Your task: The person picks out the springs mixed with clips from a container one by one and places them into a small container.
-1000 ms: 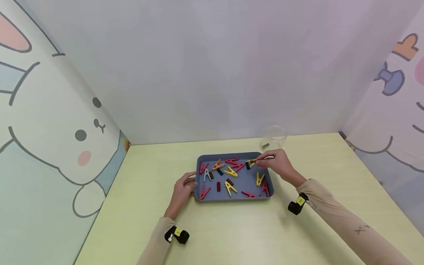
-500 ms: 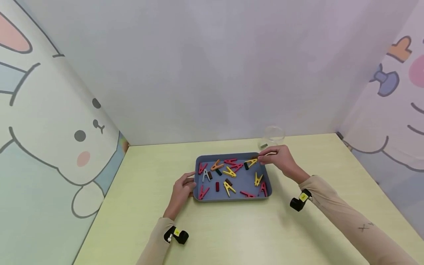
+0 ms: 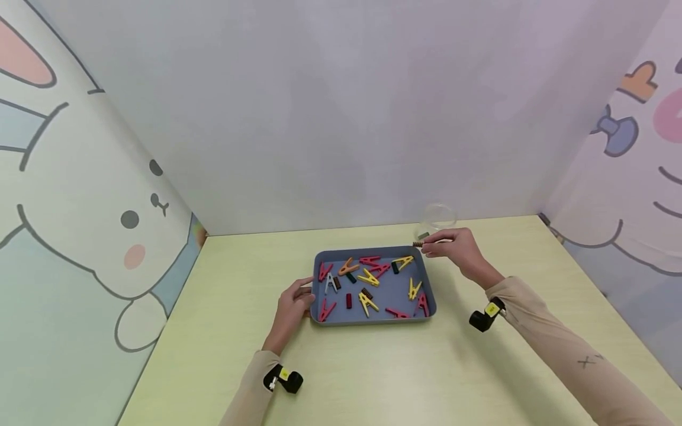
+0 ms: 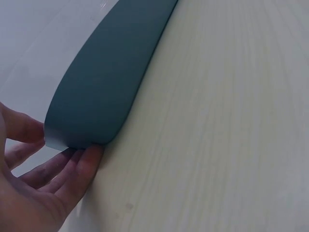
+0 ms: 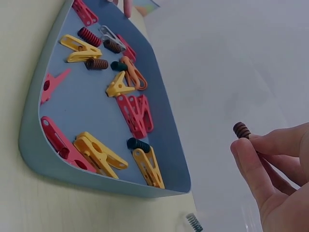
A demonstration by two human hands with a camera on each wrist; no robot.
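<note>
Right hand (image 3: pixel 459 245) pinches brown spring (image 5: pixel 241 129); left hand (image 3: pixel 292 303), spread, touches tray (image 3: pixel 391 292) — right sleeve (image 3: pixel 554 340) marked "X".

Free room across near tabletop (image 3: pixel 383 373), tray walls (image 3: pixel 367 323) around clips (image 5: pixel 94 157), transparent cup (image 3: pixel 438 218) beyond.

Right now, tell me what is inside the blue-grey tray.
The tray holds red clips, yellow clips, an orange clip and a grey clip, plus a red spring, brown springs and dark green springs. Anything directly beneath them is covered and cannot be seen.
</note>
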